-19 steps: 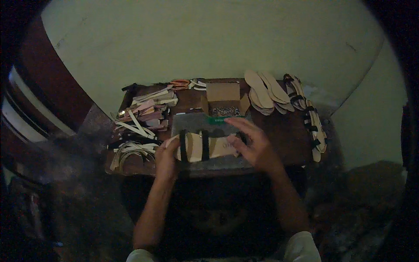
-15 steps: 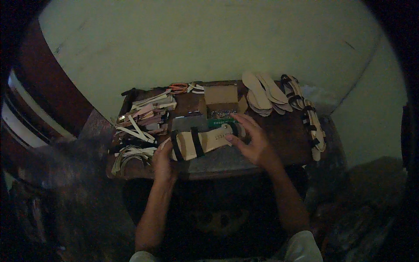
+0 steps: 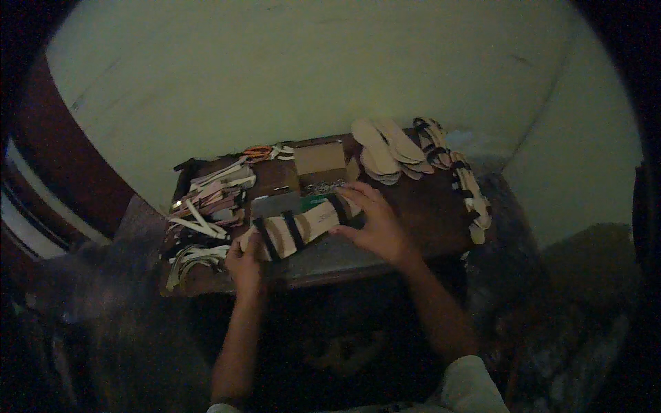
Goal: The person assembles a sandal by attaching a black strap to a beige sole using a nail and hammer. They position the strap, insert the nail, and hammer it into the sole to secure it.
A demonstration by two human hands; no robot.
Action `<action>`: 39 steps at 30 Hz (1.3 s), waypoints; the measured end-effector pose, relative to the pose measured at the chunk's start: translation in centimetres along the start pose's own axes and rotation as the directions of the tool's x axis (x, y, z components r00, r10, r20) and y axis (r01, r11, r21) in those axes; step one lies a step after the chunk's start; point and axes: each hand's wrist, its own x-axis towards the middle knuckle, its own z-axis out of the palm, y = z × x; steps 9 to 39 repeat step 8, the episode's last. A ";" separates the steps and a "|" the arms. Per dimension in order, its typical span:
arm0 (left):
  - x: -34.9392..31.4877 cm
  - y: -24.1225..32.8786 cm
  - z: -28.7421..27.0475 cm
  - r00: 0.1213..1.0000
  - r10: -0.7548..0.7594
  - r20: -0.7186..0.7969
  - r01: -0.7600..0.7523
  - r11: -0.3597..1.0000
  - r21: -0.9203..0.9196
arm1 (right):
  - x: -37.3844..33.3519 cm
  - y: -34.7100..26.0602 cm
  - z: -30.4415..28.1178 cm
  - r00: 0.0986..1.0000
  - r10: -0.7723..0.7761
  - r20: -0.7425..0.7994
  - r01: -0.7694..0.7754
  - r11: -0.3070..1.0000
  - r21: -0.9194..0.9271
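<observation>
A pale sandal (image 3: 317,221) with black straps lies across both my hands over the near part of the table. The wide end is gripped by my left hand (image 3: 245,265), thumb on top and fingers partly hidden beneath. At the other end, my right hand (image 3: 377,224) curls round the sole beside the black strap there, its thumb at the near edge. Two black straps cross the wide end close together. Just behind the sandal stands an open cardboard box (image 3: 319,158) with many small metal pieces (image 3: 322,186) in it.
Strips of strap material (image 3: 210,206) are heaped along the table's left side. Orange-handled scissors (image 3: 258,153) lie at the back left. Pale soles (image 3: 389,151) are stacked at the back right, beside strapped sandals (image 3: 469,189). Behind the table (image 3: 427,220) rises a wall (image 3: 310,76).
The whole scene has shifted left and tilted in view. The sandal is more slanted, its right end higher, and both hands keep hold of it.
</observation>
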 end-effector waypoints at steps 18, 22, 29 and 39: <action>0.6 -1.0 4.3 0.894 -0.282 0.347 0.404 0.842 -0.356 | -0.2 1.0 -1.0 0.918 0.183 -0.351 -0.194 0.981 0.003; 0.6 -1.0 4.3 0.894 -0.282 0.347 0.404 0.842 -0.356 | -0.2 1.0 -1.0 0.918 0.183 -0.351 -0.194 0.981 0.003; 0.6 -1.0 4.3 0.894 -0.282 0.347 0.404 0.842 -0.356 | -0.2 1.0 -1.0 0.918 0.183 -0.351 -0.194 0.981 0.003; 0.6 -1.0 4.3 0.894 -0.282 0.347 0.404 0.842 -0.356 | -0.2 1.0 -1.0 0.918 0.183 -0.351 -0.194 0.981 0.003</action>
